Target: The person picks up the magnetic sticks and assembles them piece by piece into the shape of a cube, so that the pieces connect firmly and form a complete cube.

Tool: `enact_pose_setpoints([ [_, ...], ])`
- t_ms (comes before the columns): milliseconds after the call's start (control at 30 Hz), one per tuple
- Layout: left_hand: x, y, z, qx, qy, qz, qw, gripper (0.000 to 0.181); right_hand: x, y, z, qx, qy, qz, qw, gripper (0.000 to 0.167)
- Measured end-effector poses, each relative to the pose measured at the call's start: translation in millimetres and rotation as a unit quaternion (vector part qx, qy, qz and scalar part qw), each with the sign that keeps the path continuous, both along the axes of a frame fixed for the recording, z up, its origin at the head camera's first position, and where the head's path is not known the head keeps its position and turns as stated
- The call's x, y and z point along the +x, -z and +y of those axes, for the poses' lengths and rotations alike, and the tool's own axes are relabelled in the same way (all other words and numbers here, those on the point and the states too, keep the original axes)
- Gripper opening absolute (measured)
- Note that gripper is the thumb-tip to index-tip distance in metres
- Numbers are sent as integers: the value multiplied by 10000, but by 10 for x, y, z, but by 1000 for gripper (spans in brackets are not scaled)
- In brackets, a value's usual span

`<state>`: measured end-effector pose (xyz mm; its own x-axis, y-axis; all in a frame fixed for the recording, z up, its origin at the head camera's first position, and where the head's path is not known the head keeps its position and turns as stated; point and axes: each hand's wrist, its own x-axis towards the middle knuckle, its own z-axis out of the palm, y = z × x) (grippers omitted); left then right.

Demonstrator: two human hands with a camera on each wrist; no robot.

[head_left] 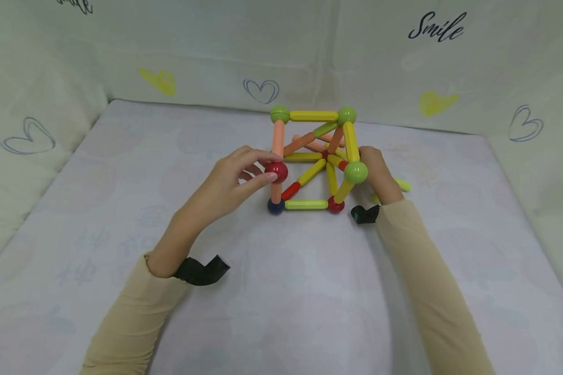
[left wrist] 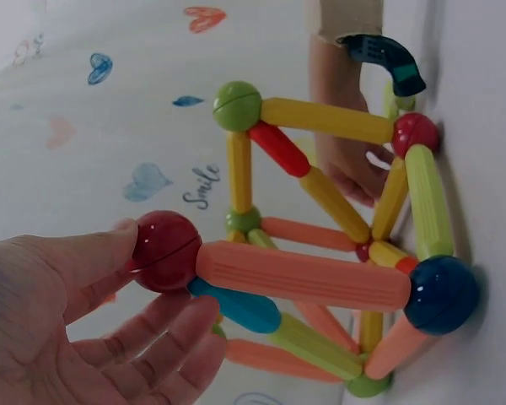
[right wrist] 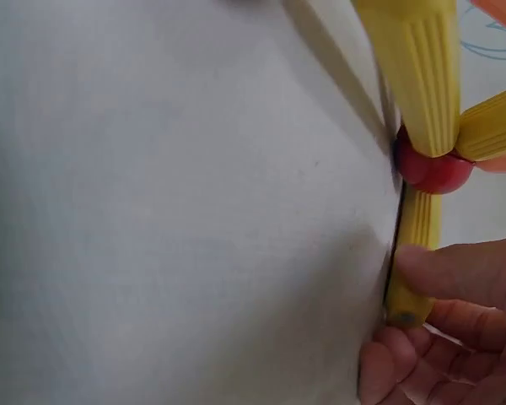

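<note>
A frame of plastic rods and balls stands at the table's middle, with green balls along its top and a dark blue ball low at the front left. My left hand pinches the red ball at the upper front left corner between thumb and fingers. That ball sits on an orange rod rising from the blue ball. Partly hidden behind the frame's right side is my right hand. In the right wrist view, its thumb and fingers pinch a yellow rod whose end meets a red ball.
A light green rod lies on the table just beyond the right wrist. Black straps stick out from both wrists. A pale cloth backdrop with printed hearts rises behind the table.
</note>
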<state>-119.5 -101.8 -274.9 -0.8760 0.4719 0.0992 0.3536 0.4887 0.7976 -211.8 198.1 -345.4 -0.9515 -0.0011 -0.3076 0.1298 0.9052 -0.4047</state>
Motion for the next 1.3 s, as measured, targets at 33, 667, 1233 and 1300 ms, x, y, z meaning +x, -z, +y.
enact_pose_setpoints([
  [33,0,-1,3,19,0,-29,10000,36,19,-6,4,15,-25,0,10000,22],
  [667,-3,19,15,395,57,-239,9989,36,650,-433,138,-2161,1262,1112,9618,47],
  [1233,-4,40,-15,529,63,-197,9984,35,1142,-868,-276,-2065,-1321,3486,9046,28],
  [1300,-1,39,-17,529,57,-185,9984,35,1137,-835,-322,-1813,-1521,3534,9051,28],
])
